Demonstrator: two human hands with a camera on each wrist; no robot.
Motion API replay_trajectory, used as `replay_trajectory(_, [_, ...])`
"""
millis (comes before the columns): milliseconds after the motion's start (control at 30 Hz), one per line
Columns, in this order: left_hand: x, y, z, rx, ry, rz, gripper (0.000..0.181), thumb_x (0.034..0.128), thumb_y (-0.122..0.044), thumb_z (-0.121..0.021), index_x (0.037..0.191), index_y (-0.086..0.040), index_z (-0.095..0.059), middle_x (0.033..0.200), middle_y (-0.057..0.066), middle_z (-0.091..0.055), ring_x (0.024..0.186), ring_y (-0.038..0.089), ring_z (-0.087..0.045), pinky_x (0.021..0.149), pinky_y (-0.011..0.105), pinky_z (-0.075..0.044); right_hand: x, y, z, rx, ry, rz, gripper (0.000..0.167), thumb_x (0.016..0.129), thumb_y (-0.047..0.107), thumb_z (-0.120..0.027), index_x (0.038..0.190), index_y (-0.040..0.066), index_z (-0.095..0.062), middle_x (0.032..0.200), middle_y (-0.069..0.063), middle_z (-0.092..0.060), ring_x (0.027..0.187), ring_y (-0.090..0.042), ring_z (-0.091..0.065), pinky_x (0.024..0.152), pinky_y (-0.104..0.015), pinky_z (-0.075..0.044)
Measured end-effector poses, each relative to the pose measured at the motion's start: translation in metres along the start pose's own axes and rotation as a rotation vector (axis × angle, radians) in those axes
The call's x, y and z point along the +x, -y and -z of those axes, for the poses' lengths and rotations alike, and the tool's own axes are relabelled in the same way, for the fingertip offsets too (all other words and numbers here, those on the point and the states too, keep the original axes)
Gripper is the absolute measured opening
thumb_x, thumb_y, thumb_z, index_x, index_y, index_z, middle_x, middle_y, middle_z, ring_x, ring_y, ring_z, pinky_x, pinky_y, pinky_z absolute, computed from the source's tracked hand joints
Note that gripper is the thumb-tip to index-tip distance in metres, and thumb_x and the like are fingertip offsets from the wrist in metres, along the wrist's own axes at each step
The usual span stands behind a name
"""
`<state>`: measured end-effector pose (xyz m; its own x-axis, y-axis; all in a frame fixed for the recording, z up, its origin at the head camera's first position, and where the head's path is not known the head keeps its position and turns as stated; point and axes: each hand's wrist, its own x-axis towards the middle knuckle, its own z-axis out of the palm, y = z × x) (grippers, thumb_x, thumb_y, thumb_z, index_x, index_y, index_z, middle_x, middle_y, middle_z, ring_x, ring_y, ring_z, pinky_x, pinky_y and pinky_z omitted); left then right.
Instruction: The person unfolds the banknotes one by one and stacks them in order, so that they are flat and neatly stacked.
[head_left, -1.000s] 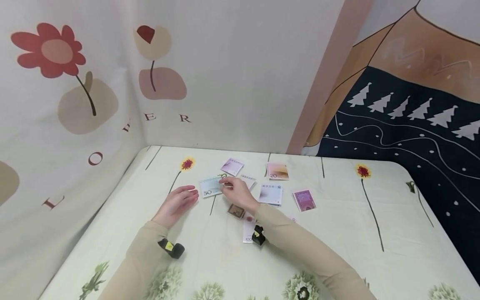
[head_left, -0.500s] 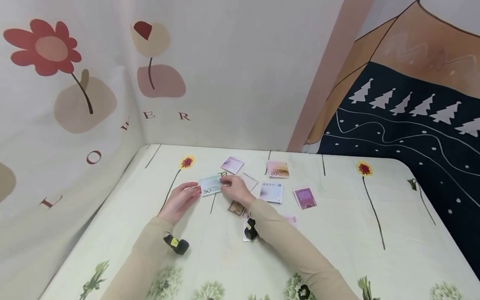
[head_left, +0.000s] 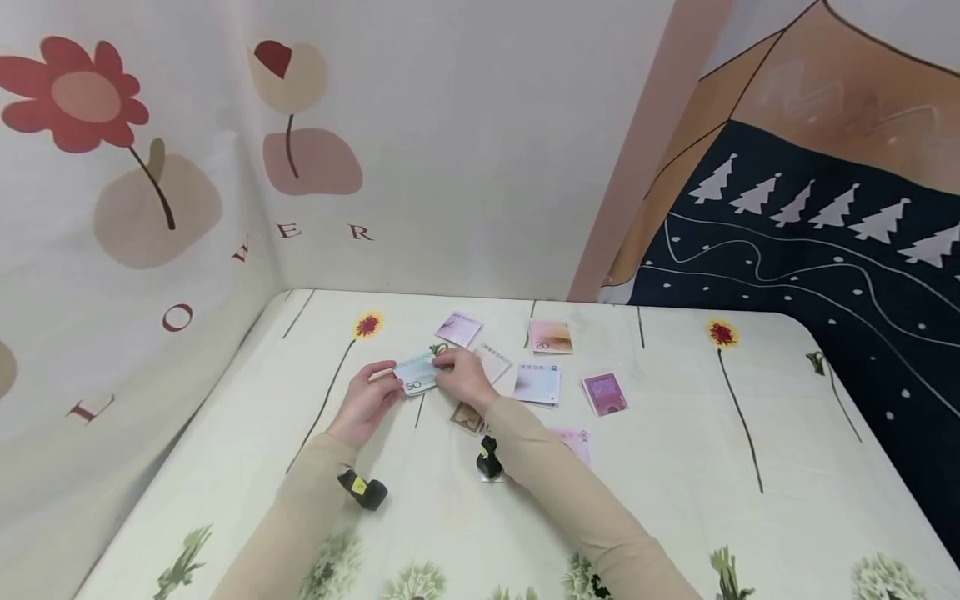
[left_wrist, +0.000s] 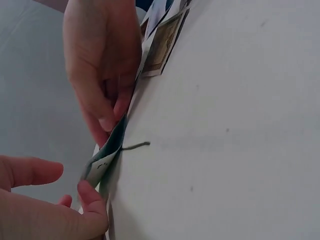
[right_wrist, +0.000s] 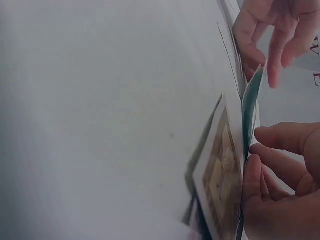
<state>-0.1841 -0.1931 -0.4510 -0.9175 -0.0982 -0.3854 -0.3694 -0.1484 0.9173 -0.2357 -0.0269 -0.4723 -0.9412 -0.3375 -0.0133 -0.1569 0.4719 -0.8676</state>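
Note:
My right hand [head_left: 465, 375] pinches the right end of a bluish-green 50 banknote [head_left: 414, 375] between thumb and fingers. At its left end is my left hand [head_left: 365, 405]; in the left wrist view its thumb touches the note [left_wrist: 100, 167] while the forefinger stands a little apart. The note is bent and lifted slightly from the table, seen edge-on in the right wrist view. Just under my right wrist lies a small brown note [head_left: 467, 417]. Beside my right hand is a whitish note [head_left: 493, 363].
Around the hands lie a lilac note [head_left: 459, 329], an orange 20 note [head_left: 551, 337], a pale blue note [head_left: 537, 383], a purple note [head_left: 605, 394] and a pink 100 note [head_left: 576, 442]. A flowered cloth [head_left: 675, 467] covers the table; curtains [head_left: 465, 150] hang behind.
My left hand has moved right and up to the 50 note's left end, where it was apart before. The right hand keeps its hold, and the note has become more bent.

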Motion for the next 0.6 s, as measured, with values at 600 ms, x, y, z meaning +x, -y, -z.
replay_trajectory(600, [-0.003, 0.006, -0.012, -0.040, -0.071, -0.133, 0.049, 0.0908, 0.013, -0.044, 0.138, 0.006, -0.035, 0.136, 0.027, -0.044, 0.112, 0.024, -0.052, 0.082, 0.021, -0.052, -0.013, 0.009, 0.003, 0.032, -0.001, -0.007, 0.036, 0.080, 0.001, -0.070, 0.116, 0.000, -0.067, 0.118, -0.012, -0.062, 0.110, -0.025, -0.057, 0.091, -0.032, -0.048])
